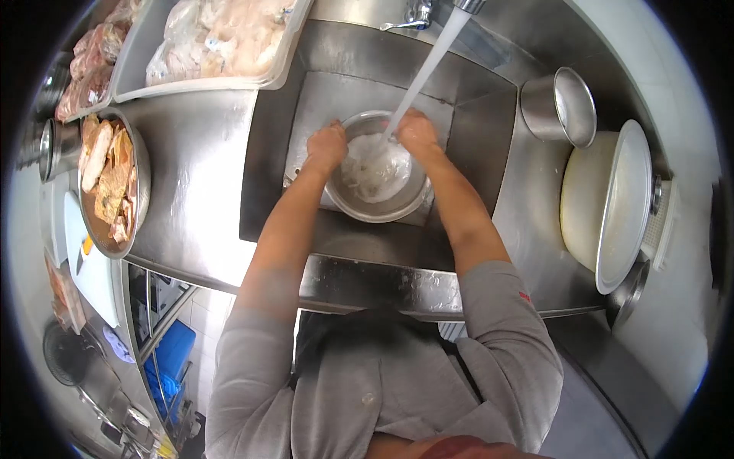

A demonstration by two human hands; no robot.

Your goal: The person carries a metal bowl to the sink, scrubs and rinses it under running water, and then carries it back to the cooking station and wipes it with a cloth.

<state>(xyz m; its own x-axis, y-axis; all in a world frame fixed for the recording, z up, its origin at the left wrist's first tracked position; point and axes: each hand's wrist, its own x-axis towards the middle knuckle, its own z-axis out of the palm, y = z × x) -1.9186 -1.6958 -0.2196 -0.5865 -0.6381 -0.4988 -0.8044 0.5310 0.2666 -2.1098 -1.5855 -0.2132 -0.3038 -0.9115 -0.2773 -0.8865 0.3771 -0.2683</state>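
Note:
A round metal bowl [370,213] stands in the sink [275,153], with foamy, splashing water inside it. From the tap above, a stream of water [430,69] pours into the bowl near its far right side. My left hand [327,144] grips the rim at the far left, fingers closed. On the far right of the rim, my right hand [417,131] is closed as well, right beside the falling water. Whether anything lies under the foam, I cannot tell.
Left of the sink are a plastic tub [267,80] of bagged meat and a metal bowl [144,183] of marinated meat pieces. On the right stand a metal pot [539,107] and a large basin [592,199] tipped on its side. A knife lies on a white board [95,279].

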